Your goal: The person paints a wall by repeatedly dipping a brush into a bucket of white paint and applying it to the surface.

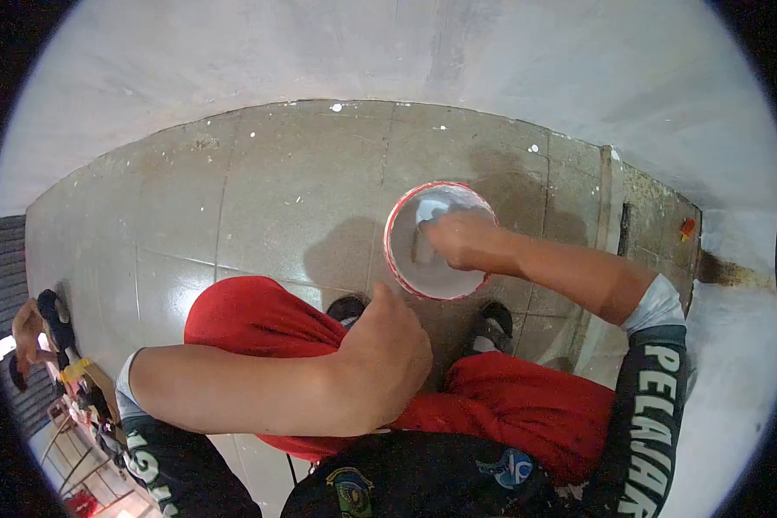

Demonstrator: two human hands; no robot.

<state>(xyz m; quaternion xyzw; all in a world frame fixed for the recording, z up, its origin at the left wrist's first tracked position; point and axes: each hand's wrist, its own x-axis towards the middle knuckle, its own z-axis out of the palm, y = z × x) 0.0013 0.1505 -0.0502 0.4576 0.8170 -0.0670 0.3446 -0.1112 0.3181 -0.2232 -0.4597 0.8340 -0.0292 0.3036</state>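
A round white bucket (391,259) with a red rim stands on the tiled floor between my feet. Whitish-grey material coats its inside. My right hand (462,239) reaches down into it, fingers closed. Under those fingers a pale, narrow, flat shape (423,246) shows against the material, too blurred to name. My left hand (384,350) hangs over my lap, short of the bucket, with its back towards me. One digit points forward; the other fingers are mostly hidden, and I see no object in it.
A pale wall (319,52) curves around the far side, with white spatters (337,108) along its foot. At right, a raised ledge (600,224) runs along the floor, and a small red-orange item (687,228) lies beyond it. Another person (30,332) and assorted items are at far left.
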